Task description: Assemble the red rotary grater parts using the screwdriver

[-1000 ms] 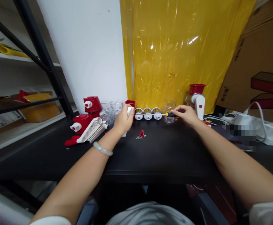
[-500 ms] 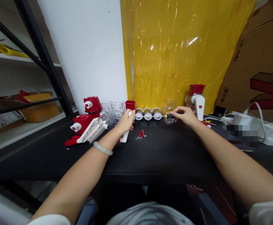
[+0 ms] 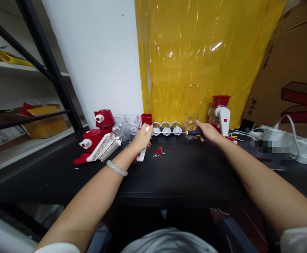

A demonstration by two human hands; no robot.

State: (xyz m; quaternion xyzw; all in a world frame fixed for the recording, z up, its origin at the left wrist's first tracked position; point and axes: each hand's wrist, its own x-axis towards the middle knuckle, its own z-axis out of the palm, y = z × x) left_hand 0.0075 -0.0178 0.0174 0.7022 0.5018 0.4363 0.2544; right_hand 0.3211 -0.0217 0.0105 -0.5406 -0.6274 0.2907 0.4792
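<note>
My left hand [image 3: 142,137] is closed around a white plastic crank arm [image 3: 142,154], most of it hidden by my fingers. A bit of red shows at its lower end. My right hand [image 3: 208,131] grips a screwdriver [image 3: 194,133] with a black and yellow handle. The screwdriver's shaft lies level and points left, its tip reaching the white part at my left fingertips; the exact contact is too small to see. Below, between my hands, small red pieces [image 3: 159,151] and several screws [image 3: 156,155] lie on the black table [image 3: 179,175].
Behind my hands stand three metal grater drums [image 3: 166,129], a red hopper [image 3: 146,118] and clear plastic cups [image 3: 125,126]. Red and white grinder parts [image 3: 91,138] are at left. An assembled grinder [image 3: 223,117] stands right, near a white power strip and cables [image 3: 274,133].
My right hand has shifted its hold on the screwdriver, with the fingers now spread along and behind the handle. More of the handle shows. My left hand has barely moved.
</note>
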